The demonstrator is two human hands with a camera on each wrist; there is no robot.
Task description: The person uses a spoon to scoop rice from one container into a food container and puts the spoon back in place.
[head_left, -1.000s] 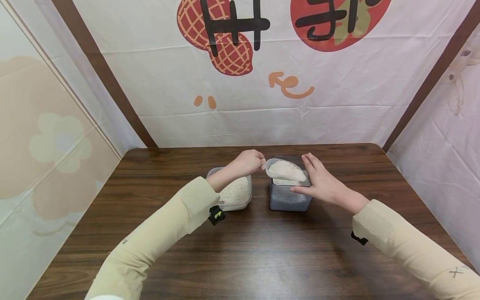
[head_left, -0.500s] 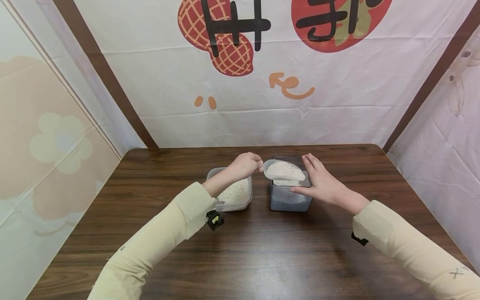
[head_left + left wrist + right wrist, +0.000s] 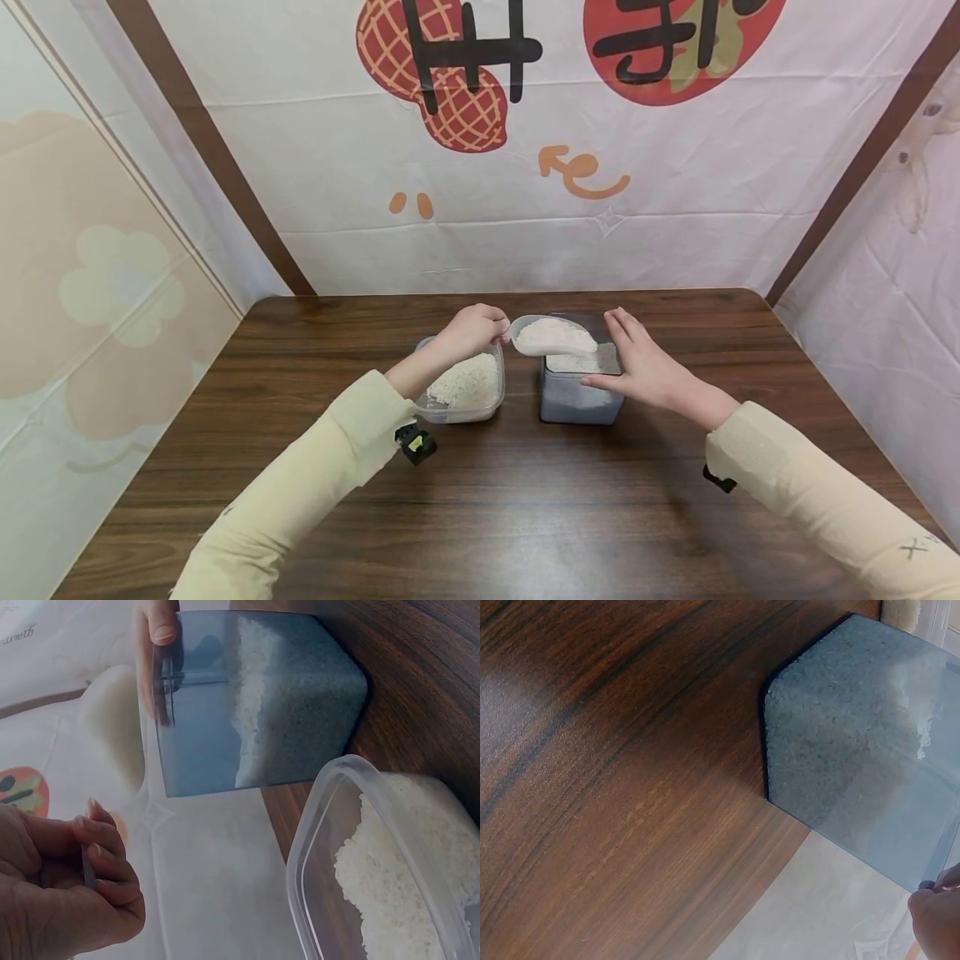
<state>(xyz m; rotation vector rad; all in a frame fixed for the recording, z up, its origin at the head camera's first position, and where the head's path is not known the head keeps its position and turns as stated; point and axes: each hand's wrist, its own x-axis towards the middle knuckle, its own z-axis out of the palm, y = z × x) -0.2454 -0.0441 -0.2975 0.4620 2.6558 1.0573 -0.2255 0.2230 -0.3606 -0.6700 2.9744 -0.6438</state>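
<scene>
My left hand grips the handle of a translucent scoop heaped with white rice. The scoop is held above the left rim of a tall blue-tinted container, its tip still over the opening. Through the container's wall, rice shows in the lower part in the left wrist view. My right hand holds the container's right rim between spread thumb and fingers; only part of this hand shows in the right wrist view. Below my left forearm stands a clear tub of rice, partly hidden by that arm.
The two containers stand near the back of a brown wooden table. Behind it hangs a printed white cloth, with more cloth at both sides. A small black device sits on the left wrist.
My left hand has drawn the loaded scoop leftward, from over the blue container toward the clear tub, uncovering more of the container's opening. My right hand and both containers stay in place.
</scene>
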